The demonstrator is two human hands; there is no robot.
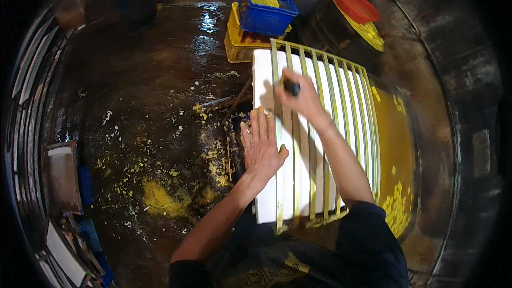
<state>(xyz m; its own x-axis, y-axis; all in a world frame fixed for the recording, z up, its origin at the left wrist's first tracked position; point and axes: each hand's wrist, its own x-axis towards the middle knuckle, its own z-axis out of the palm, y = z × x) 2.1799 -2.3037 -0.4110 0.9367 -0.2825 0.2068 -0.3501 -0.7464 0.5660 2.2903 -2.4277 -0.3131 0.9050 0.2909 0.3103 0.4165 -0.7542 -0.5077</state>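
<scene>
A large white slab lies in front of me under a slatted frame with several long yellowish bars. My left hand rests with its fingers stretched out along the slab's left edge, thumb toward the leftmost bar. Higher up, near the far left part of the frame, my right hand is closed around a black-handled tool. Only the end of the dark handle shows; whatever extends below is hidden by the hand. A shadow of my right arm falls across the slab and bars.
A blue crate with yellow pieces stands on a yellow crate beyond the slab. At the far right, a red basin sits by more yellow pieces. Small yellow pieces lie right of the frame. Crumbs litter the wet floor.
</scene>
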